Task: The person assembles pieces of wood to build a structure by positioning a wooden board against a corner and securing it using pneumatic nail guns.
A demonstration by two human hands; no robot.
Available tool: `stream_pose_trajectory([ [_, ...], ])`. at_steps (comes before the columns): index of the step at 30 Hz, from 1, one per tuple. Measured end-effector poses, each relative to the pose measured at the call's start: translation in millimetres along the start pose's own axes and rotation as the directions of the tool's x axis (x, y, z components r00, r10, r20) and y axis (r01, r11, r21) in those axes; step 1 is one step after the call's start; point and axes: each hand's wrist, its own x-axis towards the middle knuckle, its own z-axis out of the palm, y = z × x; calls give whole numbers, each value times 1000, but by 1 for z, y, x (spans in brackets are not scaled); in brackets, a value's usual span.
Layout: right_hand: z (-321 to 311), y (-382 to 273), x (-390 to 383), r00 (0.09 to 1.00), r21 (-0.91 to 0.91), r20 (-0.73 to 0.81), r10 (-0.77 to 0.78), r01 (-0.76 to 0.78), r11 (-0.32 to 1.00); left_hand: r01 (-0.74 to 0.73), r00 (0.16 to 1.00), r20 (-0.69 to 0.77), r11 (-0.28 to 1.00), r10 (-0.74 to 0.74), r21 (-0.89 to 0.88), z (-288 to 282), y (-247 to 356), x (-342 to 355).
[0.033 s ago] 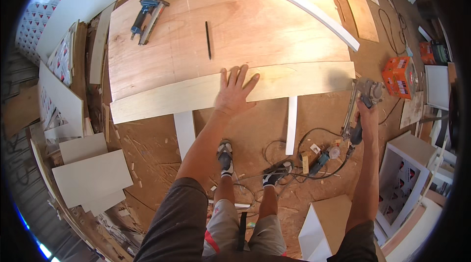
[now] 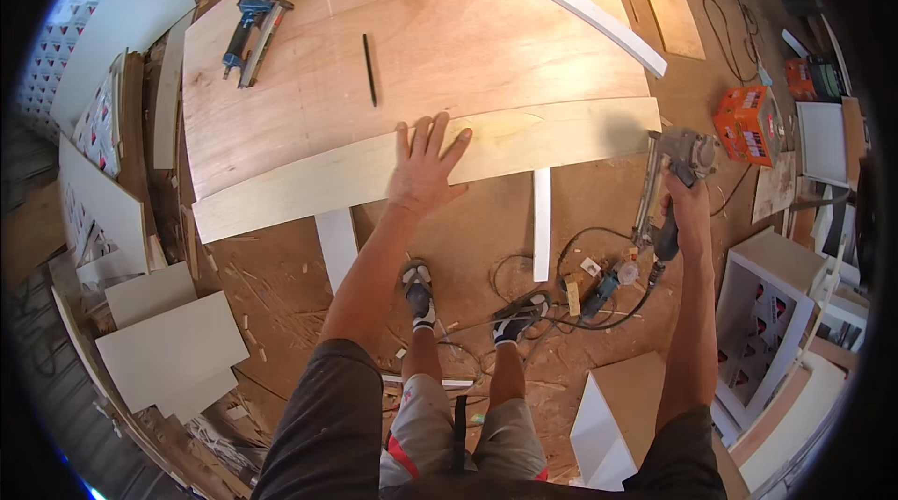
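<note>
My left hand [image 2: 426,168] lies with its fingers spread on a pale wooden strip [image 2: 309,191], pressing near its middle. That strip runs along the near edge of a large plywood sheet [image 2: 309,88]. My right hand [image 2: 687,210] is wrapped round the handle of an air nail gun [image 2: 687,159], whose nose is close to the strip's right end; whether they touch I cannot tell. A hose trails from its handle. On the sheet lie a second, blue nail gun [image 2: 253,37] at the far left and a dark pencil [image 2: 369,70] beyond my left hand.
A white curved strip [image 2: 561,0] lies along the sheet's far right. White supports [image 2: 543,224] stick out under the near edge. By my feet are a blue-green power tool [image 2: 601,294] and looped hose. An orange box [image 2: 748,126] and white cabinet [image 2: 767,322] stand right; board offcuts [image 2: 173,350] lie left.
The whole view has shifted a little, so the scene sits slightly further left and higher. My hands keep nearly the same places against the strip.
</note>
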Motion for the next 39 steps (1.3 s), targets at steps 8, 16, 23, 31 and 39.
stream_pose_trajectory([
  [8, 26, -5, -38, 983, -121, 163, 79, -59, 991, 31, 1000, 1, 999, -31, 33, 4, 13, 8],
  [16, 26, -3, -48, 970, -104, 216, 114, -93, 990, 23, 1000, -1, 998, -23, 54, 4, 7, 6],
  [23, 25, -2, -43, 959, -135, 269, 86, -51, 990, 18, 1000, -10, 998, -18, 53, 6, 5, 5],
  [31, 39, 6, -56, 971, -77, 226, 80, -64, 995, 29, 999, 35, 999, -30, 21, 6, 4, 5],
  [39, 67, -10, -86, 964, 110, 260, 48, -79, 991, 37, 998, 58, 999, -38, 21, 5, 4, 6],
])
